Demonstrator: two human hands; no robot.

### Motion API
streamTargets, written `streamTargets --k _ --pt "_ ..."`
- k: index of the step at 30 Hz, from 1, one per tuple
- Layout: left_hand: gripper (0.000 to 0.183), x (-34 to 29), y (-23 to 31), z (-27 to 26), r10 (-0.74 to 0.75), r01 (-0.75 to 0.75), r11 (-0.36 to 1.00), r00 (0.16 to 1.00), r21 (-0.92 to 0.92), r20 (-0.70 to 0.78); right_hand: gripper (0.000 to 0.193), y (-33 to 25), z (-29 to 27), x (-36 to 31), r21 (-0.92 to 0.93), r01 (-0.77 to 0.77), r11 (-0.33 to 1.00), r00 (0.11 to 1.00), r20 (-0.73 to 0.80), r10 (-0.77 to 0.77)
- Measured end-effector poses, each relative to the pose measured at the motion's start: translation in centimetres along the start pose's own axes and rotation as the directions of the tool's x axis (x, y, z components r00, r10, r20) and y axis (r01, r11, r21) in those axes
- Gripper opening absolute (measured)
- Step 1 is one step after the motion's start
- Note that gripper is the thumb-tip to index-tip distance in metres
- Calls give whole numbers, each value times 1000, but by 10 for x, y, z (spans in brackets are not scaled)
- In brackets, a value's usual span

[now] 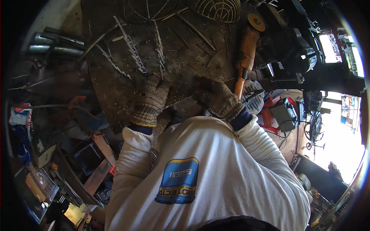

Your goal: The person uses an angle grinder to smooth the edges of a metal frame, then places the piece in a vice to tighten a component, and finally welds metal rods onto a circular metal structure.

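My left hand [151,98], in a grimy knitted glove, is at the near edge of a dark metal worktable [181,86]. Its fingers close round the near end of a rough, twisted metal rod [159,48]. Just left of it lie a second twisted rod [131,46] and a thinner one [113,63]. My right hand [219,96], gloved likewise, is at the same edge with its blackened fingers curled in; shadow hides what they hold, if anything. Beside it, an orange angle grinder [248,50] with a round disc lies along the table's right side.
A domed wire grille [217,9] sits at the far edge. Thin rods and scraps [196,30] are scattered on the tabletop. Shiny pipes [56,44] are at the left, and dark machinery [296,50] stands at the right. A red and grey machine [284,115] is below the grinder.
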State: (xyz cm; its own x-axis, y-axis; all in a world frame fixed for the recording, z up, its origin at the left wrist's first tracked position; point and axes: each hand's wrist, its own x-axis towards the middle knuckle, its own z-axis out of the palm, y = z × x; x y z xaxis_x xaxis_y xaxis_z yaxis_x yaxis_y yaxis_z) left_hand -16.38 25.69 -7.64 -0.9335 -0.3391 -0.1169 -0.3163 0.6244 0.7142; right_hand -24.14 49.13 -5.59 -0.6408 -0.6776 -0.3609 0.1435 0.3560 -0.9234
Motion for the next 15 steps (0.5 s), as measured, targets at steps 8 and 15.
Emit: streamTargets --k 8,15 --pt "34 -33 42 -12 -190 214 918 976 -335 103 48 -21 -56 -83 140 56 989 998 15 -59" --pt "30 -140 69 27 -247 158 845 963 -511 -110 51 -6 -108 -128 304 110 946 989 66 -136"
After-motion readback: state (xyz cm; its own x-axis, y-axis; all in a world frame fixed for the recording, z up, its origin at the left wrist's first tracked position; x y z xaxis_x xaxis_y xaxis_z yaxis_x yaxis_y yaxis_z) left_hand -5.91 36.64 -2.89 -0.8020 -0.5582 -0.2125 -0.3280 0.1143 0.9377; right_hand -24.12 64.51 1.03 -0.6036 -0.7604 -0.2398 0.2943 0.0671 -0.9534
